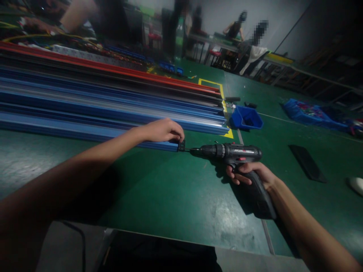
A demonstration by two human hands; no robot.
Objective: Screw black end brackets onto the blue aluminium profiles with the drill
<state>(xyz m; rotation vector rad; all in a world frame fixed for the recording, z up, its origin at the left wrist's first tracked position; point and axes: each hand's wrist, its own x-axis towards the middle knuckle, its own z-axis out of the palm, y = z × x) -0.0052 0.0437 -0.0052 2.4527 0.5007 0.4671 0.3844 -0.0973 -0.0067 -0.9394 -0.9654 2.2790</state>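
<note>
A black cordless drill (239,152) lies level in my right hand (255,174), whose fingers are wrapped round its grip near the trigger. The bit points left and meets a small black end cap (182,146) at the right end of a blue metal profile (159,146). Over that same end bends my left hand (163,130), fingers curled down and pinching at the end cap. The thumb of the left hand is mostly hidden. A small screw-like piece (216,142) lies just behind the drill chuck.
Behind my left hand lie several long blue profiles, black ones and a red one (181,80). A blue bin (246,118) stands right of their ends. Further right are a flat black piece (307,163) and a larger blue tray (317,117). Other people are at the back.
</note>
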